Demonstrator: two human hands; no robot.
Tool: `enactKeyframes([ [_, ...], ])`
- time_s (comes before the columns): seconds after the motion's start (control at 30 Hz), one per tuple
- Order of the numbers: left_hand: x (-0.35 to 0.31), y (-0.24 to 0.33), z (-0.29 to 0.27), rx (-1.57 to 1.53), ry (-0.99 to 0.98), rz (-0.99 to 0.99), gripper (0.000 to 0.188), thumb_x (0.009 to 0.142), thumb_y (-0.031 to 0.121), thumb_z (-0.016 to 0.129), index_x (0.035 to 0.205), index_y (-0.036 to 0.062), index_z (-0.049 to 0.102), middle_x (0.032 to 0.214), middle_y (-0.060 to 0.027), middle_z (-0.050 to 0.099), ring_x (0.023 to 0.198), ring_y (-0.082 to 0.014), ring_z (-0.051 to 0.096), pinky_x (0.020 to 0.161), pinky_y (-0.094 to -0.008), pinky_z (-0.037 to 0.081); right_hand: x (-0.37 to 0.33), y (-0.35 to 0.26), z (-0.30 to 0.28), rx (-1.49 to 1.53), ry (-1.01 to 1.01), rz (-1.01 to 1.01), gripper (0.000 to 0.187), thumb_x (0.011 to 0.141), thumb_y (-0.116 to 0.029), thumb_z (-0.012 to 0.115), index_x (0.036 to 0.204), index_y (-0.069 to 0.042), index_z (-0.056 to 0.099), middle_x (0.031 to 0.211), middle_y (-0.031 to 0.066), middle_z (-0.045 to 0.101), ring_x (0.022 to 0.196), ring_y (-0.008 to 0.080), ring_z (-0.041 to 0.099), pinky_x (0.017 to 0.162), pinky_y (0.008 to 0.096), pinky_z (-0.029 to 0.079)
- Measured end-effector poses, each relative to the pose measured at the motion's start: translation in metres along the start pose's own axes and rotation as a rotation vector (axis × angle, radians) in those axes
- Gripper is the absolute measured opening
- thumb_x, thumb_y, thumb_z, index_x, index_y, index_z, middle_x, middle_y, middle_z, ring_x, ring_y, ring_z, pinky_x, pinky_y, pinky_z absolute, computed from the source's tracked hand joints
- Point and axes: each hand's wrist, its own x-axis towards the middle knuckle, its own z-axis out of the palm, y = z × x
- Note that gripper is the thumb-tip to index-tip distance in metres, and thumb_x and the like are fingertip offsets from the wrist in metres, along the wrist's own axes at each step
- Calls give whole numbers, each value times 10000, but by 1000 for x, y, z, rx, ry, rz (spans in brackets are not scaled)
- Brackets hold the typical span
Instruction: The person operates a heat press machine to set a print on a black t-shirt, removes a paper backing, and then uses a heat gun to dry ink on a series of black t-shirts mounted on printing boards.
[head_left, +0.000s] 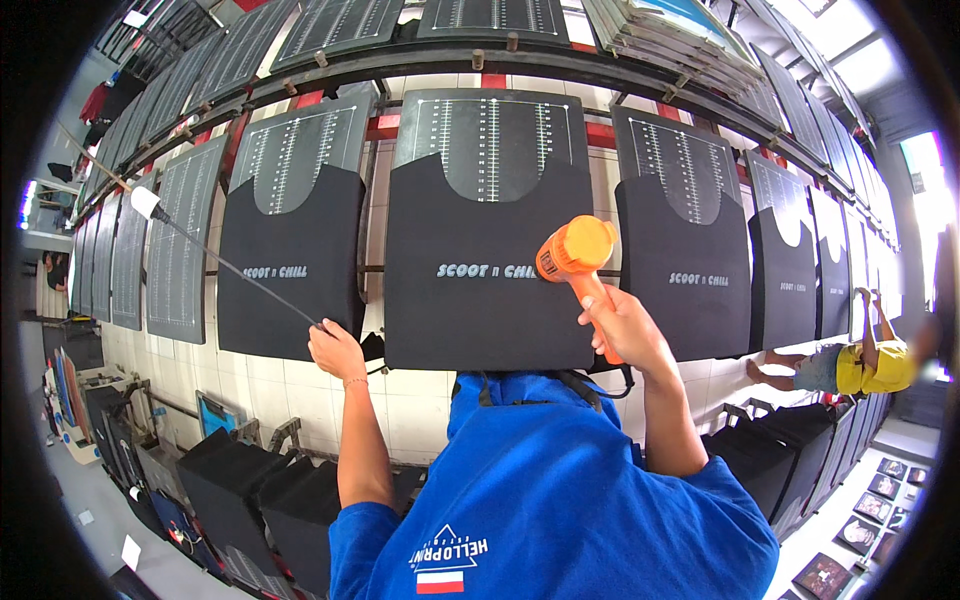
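Observation:
My right hand [632, 330] is wrapped round the handle of an orange hair dryer [578, 246], its head over the right end of a pale print. That print is on a black T-shirt [480, 325] laid flat over a grey ruled board [415, 130] in front of me. My left hand [337, 352] pinches a thin black cord [240, 272] at the near right corner of the neighbouring black shirt [285, 225]. From there the cord stretches up and left to a white connector [145, 203].
More boards with printed black shirts [685, 250] run off to the right, where a person in a yellow top [875, 368] stands. Bare ruled boards [185, 240] continue leftward. A dark metal rail [420, 65] crosses behind, with stacked frames [665, 50] beyond it.

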Motion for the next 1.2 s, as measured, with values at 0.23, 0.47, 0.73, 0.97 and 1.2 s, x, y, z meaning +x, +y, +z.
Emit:
enactKeyframes([
  [0.23,-1,-1,3,35,-14,12,401,1022,335,427,904,-19,573,834,-214,617,827,-422,575,735,-522,438,-3,-1,1,6,30,15,369,978,-341,555,1088,11,570,868,47,634,585,86,580,517,257,504],
  [0.47,-2,-8,7,-53,-15,-4,496,1047,370,339,993,-57,586,933,-276,634,888,-483,575,775,-554,434,-2,7,-14,-47,9,18,427,967,-397,538,1087,12,562,904,64,643,611,123,600,468,279,500],
  [0.73,-35,-12,-23,-389,-33,-107,491,1067,364,353,830,-43,493,678,-114,493,623,-274,479,628,-408,415,-14,34,-99,42,-98,1,350,985,-318,529,1095,11,564,880,51,646,588,89,578,540,241,512],
  [0.97,-151,117,-110,-641,-90,-160,435,1074,335,355,746,58,428,646,-12,390,566,-125,384,532,-293,345,-41,96,-242,5,-17,-14,359,984,-322,541,1064,27,576,856,65,651,584,106,602,535,263,521],
  [1.2,-275,288,-196,-854,-424,-49,459,1064,377,367,760,60,502,703,-48,527,643,-137,502,632,-292,424,-41,127,-314,-24,-73,-46,370,982,-341,546,1074,16,579,863,60,641,605,107,608,550,267,528],
])
